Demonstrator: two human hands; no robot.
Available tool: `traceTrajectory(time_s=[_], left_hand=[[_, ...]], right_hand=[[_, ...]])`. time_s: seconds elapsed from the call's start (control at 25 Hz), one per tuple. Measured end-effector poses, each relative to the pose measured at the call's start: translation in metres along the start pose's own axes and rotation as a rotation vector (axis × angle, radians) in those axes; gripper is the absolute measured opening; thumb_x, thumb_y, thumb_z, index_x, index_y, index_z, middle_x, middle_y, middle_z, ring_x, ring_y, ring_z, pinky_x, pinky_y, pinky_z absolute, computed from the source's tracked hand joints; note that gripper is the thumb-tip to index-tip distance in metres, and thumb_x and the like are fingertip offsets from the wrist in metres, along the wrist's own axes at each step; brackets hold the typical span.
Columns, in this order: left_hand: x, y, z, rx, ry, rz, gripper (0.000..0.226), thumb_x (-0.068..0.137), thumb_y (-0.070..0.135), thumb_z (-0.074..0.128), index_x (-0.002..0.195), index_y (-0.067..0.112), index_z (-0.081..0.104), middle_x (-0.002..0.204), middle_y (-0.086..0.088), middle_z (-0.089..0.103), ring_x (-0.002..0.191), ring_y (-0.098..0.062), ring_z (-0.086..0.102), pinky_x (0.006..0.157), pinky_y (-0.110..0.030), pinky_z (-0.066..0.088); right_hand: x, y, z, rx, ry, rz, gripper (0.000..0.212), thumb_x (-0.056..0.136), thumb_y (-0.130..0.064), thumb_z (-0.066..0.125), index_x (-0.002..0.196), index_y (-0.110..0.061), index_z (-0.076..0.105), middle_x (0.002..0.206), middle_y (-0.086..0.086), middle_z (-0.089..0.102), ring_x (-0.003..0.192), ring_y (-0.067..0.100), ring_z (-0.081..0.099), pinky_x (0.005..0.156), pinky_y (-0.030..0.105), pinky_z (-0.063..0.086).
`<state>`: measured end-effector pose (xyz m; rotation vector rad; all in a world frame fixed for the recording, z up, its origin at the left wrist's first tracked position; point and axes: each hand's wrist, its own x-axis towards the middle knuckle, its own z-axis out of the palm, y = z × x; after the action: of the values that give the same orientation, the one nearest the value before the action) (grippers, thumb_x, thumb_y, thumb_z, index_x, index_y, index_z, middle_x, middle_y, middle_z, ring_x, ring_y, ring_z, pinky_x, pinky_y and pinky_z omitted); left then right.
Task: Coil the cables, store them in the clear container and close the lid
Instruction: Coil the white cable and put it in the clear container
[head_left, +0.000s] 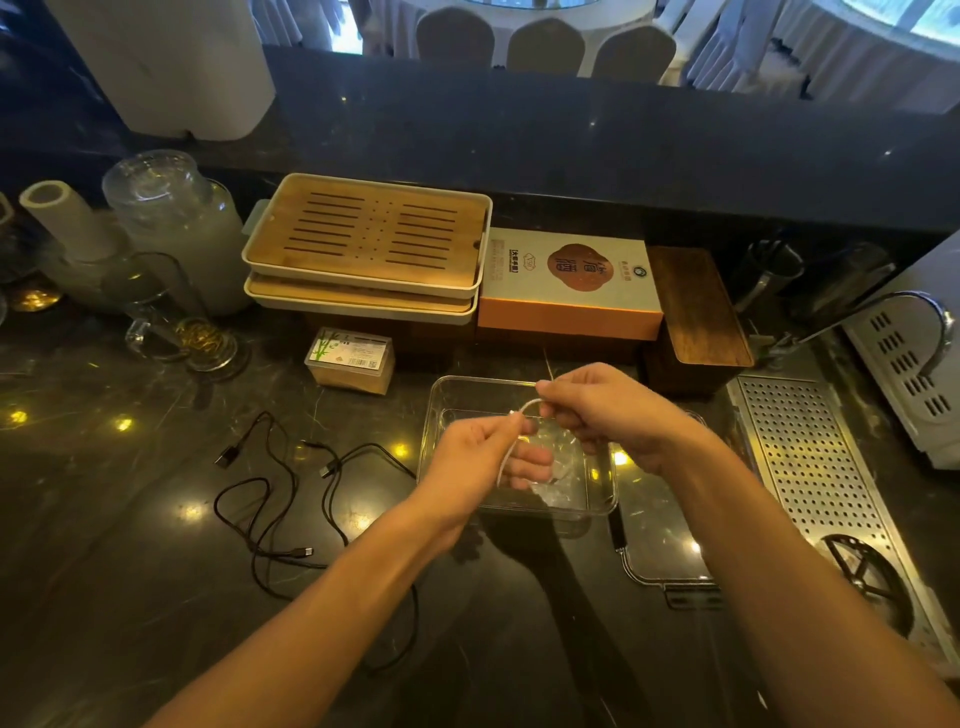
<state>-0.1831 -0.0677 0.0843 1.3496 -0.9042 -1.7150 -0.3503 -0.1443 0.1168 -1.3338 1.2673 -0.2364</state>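
- Your left hand (480, 457) and right hand (605, 410) both pinch the white cable (511, 441) above the open container (441, 415).
- The container stands at the counter (130, 545) middle; the lid (654, 545) lies just right of it.
- The black cables (280, 499) lie loose on the left.

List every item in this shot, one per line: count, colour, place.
white cable: one, white, held over container
clear container: one, clear, counter centre
lid: one, clear, right of container
black cables: uncoiled, count unclear, left counter
tea trays: two, bamboo, stacked at back
orange box: one, beside trays
small box: one, left of container
drain grate: one, steel, right
left hand: holds white cable
right hand: holds white cable
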Motion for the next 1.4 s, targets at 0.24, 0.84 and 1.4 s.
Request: traceTrajectory(time_s=[0.24,0.84,1.4], left_hand=[[0.007,0.001,0.006,-0.252,0.196,0.038,0.035,0.108,0.026,0.043,0.117,0.003,0.068,0.102,-0.012,0.079,0.092,-0.018,0.076,0.087,-0.028,0.060],[0.014,0.009,0.006,-0.891,-0.087,-0.068,0.029,0.107,0.031,0.041,0.095,0.010,0.058,0.072,0.003,0.044,0.058,-0.006,0.039,0.052,-0.019,0.039],[0.011,0.017,0.013,-0.659,0.077,0.020,0.030,0.105,0.030,0.045,0.085,0.013,0.060,0.079,0.000,0.053,0.076,-0.012,0.048,0.088,-0.035,0.042]], right_hand=[[-0.035,0.004,0.050,-0.065,0.188,-0.185,0.032,0.107,-0.025,0.049,0.083,-0.015,0.068,0.051,-0.014,0.055,0.045,0.000,0.048,0.049,0.018,0.037],[-0.040,0.047,0.075,0.313,0.234,-0.292,0.019,0.100,-0.025,0.062,0.116,-0.016,0.067,0.066,0.000,0.060,0.052,-0.001,0.053,0.055,0.011,0.043],[-0.025,0.049,0.079,0.170,0.322,-0.255,0.024,0.096,-0.045,0.065,0.117,-0.036,0.059,0.083,-0.002,0.066,0.078,0.016,0.066,0.075,0.038,0.056]])
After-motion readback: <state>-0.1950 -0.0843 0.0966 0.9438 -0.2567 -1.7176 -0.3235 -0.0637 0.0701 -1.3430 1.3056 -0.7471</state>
